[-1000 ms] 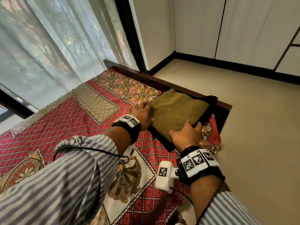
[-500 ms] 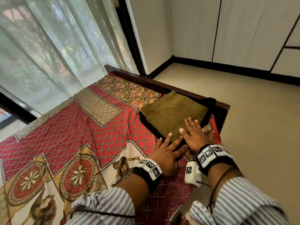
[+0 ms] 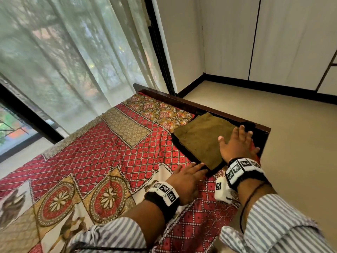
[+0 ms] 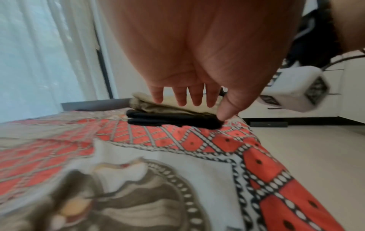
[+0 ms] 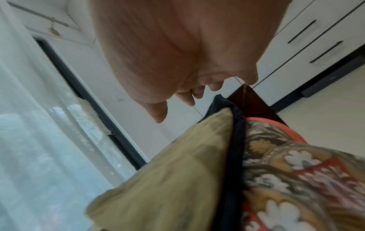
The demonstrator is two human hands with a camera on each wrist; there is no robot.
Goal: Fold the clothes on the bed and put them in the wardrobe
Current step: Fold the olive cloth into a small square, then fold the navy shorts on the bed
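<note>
The folding is looking finished: an olive folded garment (image 3: 200, 141) is lying on top of a black folded garment (image 4: 171, 120), and the two are making one small stack at the far corner of the bed, on the patterned bedspread (image 3: 102, 154), beside the dark wooden bed frame (image 3: 209, 108). The right hand (image 3: 235, 143) is lying flat on the olive piece with the fingers straight and spread apart, near the stack's far right corner. The left hand (image 3: 186, 177) is resting on the bedspread with straight fingers close together, its fingertips touching the near corner of the black piece. In my judgement the person is getting ready to lift the stack. The next move is asking both hands to slide under the black layer, so nothing unfolds, and then to carry it to the white wardrobe (image 3: 284, 37) across the floor.
</note>
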